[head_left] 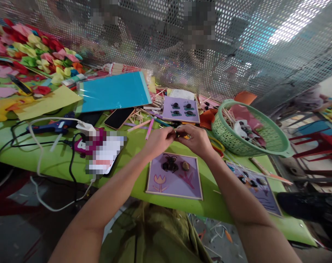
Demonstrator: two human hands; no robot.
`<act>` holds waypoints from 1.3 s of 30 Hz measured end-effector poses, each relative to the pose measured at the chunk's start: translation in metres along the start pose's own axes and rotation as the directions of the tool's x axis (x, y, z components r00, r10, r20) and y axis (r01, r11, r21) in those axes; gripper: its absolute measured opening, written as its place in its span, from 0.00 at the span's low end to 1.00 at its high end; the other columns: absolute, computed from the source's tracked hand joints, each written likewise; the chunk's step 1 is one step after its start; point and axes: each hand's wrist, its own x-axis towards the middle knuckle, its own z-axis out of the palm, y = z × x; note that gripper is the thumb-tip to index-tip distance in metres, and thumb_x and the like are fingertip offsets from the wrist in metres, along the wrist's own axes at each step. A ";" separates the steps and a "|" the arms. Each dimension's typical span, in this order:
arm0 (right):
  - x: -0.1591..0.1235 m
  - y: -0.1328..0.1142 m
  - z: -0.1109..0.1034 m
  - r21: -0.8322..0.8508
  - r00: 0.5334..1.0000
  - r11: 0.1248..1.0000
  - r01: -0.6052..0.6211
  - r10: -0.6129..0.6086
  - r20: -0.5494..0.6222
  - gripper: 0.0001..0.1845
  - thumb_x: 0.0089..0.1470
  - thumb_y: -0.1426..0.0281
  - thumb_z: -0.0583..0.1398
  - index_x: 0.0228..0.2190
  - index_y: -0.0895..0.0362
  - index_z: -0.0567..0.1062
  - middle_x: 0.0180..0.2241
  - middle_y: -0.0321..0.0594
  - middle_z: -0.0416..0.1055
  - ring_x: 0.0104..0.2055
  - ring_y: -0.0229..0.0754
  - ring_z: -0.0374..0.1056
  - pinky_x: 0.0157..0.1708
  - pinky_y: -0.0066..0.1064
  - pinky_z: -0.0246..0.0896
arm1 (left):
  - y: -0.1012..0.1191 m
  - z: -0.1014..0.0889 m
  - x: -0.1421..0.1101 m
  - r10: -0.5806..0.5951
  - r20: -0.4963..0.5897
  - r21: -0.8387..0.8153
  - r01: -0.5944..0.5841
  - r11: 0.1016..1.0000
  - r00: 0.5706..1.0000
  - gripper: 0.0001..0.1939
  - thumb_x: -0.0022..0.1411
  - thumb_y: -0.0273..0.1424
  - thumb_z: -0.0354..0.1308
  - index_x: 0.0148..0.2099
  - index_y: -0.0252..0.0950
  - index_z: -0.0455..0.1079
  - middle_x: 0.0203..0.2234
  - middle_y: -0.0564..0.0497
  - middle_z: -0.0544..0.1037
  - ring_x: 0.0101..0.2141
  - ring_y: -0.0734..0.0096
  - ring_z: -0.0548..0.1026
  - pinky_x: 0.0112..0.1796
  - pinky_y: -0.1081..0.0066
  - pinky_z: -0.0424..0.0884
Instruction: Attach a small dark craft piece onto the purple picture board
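Observation:
My left hand (pixel 158 141) and my right hand (pixel 196 139) meet above the green table (pixel 58 160), fingertips pinched together on a small dark piece (pixel 177 133) that I cannot make out. Just below them lies a purple framed card (pixel 174 176) bearing a dark insect figure (pixel 170 163), a small brown stone (pixel 185 166) and pink flower shapes. Both hands are closed in a pinch.
A green basket (pixel 264 144) with sticks and scraps stands at the right. Another purple card (pixel 181 109) lies behind the hands, a third (pixel 260 191) at the right. A blue glue gun (pixel 52 127), cables, a phone (pixel 119 117), teal paper (pixel 113 91) and paper flowers (pixel 37 51) fill the left.

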 end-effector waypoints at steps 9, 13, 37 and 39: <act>0.004 -0.003 -0.002 0.154 0.996 0.985 -0.077 0.081 -0.022 0.14 0.53 0.57 0.70 0.34 0.54 0.82 0.29 0.38 0.80 0.30 0.43 0.76 0.34 0.34 0.70 | -0.002 -0.001 0.001 -0.028 -0.014 -0.112 0.027 0.993 1.000 0.07 0.67 0.28 0.55 0.36 0.39 0.72 0.28 0.53 0.80 0.32 0.68 0.78 0.33 0.73 0.67; 0.004 -0.002 -0.001 0.233 0.988 0.961 -0.147 0.155 -0.017 0.19 0.49 0.53 0.72 0.34 0.54 0.82 0.30 0.39 0.81 0.30 0.43 0.76 0.34 0.35 0.70 | -0.006 0.000 0.002 -0.028 -0.007 -0.192 0.026 0.981 1.000 0.05 0.68 0.29 0.55 0.37 0.39 0.70 0.31 0.51 0.81 0.34 0.66 0.80 0.35 0.72 0.71; 0.002 -0.002 0.002 0.140 0.998 0.988 -0.062 0.063 -0.005 0.05 0.52 0.66 0.70 0.32 0.54 0.82 0.30 0.37 0.79 0.31 0.42 0.75 0.34 0.32 0.68 | 0.000 0.002 -0.001 0.021 -0.042 0.017 -0.020 1.000 0.999 0.06 0.65 0.27 0.54 0.34 0.39 0.69 0.28 0.52 0.77 0.30 0.69 0.74 0.32 0.72 0.63; 0.002 -0.001 0.002 0.178 0.996 0.980 -0.092 0.094 0.001 0.08 0.52 0.64 0.70 0.33 0.54 0.83 0.30 0.37 0.80 0.31 0.42 0.75 0.34 0.32 0.69 | -0.002 0.003 0.000 0.024 -0.063 -0.046 -0.027 0.999 0.998 0.06 0.64 0.27 0.54 0.33 0.39 0.68 0.28 0.53 0.77 0.31 0.69 0.74 0.33 0.73 0.65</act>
